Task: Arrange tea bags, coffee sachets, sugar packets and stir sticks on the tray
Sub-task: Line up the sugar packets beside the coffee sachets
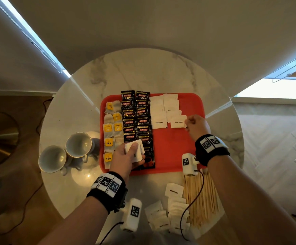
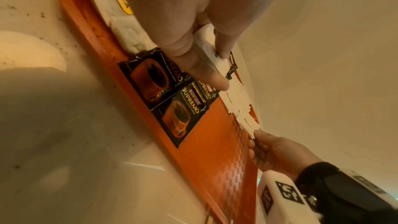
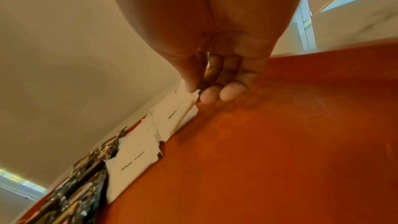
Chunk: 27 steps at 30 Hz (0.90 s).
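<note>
Head view: on our red tray, Kopiko Supremo sachets; left hand grips sugar packets, right hand pinches a "White Sugar" packet.

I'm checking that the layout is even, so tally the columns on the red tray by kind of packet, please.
Tea bags: 2 columns
Coffee sachets: 2 columns
Sugar packets: 2 columns
Total: 6 columns on the tray
</note>
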Each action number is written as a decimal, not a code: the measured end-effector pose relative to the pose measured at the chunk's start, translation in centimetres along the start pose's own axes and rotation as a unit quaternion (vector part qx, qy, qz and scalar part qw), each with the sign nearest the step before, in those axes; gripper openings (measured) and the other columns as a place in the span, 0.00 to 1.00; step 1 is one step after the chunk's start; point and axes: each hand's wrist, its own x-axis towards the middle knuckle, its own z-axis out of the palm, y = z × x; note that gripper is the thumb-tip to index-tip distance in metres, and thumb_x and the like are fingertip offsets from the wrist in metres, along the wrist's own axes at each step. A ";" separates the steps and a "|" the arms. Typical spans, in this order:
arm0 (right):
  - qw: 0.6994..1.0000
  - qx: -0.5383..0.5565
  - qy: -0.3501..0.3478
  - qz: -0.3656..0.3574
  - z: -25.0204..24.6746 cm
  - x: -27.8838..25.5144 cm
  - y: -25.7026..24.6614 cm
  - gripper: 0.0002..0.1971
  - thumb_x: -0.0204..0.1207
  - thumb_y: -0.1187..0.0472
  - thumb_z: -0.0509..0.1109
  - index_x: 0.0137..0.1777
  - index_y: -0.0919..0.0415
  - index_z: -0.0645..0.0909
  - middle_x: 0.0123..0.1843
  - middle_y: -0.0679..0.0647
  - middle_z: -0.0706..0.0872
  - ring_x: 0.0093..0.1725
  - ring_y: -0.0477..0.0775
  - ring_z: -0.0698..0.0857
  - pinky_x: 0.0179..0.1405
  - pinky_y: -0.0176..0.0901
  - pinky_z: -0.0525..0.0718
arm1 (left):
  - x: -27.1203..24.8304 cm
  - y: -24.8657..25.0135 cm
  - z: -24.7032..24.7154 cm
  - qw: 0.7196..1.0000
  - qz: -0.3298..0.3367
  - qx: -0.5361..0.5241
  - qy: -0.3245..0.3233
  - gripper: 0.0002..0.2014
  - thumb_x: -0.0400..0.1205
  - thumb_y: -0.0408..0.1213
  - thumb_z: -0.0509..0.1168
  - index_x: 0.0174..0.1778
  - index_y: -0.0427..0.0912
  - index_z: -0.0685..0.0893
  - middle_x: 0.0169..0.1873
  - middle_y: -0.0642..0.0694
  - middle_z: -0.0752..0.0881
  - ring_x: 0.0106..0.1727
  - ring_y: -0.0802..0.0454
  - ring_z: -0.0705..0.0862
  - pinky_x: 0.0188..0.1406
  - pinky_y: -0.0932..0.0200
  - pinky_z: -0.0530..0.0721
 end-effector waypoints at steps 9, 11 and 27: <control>1.000 -0.015 -0.009 0.006 1.4 0.9 -0.1 0.03 0.82 0.53 0.71 0.53 0.48 0.84 0.48 0.49 0.90 0.48 0.51 0.89 0.42 0.42 0.81 | 0.2 0.4 0.4 0.996 -0.055 -0.076 0.005 0.06 0.88 0.35 0.64 0.57 0.38 0.83 0.52 0.35 0.88 0.50 0.38 0.90 0.43 0.46 0.93; 0.999 -0.035 0.003 0.000 1.1 0.3 -0.4 0.10 0.81 0.49 0.73 0.55 0.52 0.85 0.48 0.49 0.89 0.48 0.50 0.87 0.41 0.42 0.79 | 0.3 0.6 0.6 0.992 -0.068 -0.110 0.000 0.06 0.88 0.30 0.61 0.53 0.36 0.83 0.55 0.33 0.87 0.55 0.34 0.89 0.49 0.42 0.93; 0.976 0.086 -0.179 -0.092 5.3 -10.7 -1.8 0.15 0.72 0.47 0.79 0.57 0.44 0.82 0.48 0.48 0.91 0.49 0.46 0.91 0.53 0.53 0.92 | 0.6 0.4 1.8 0.998 0.047 0.034 -0.036 0.10 0.81 0.40 0.74 0.58 0.45 0.86 0.48 0.45 0.92 0.40 0.52 0.86 0.38 0.57 0.84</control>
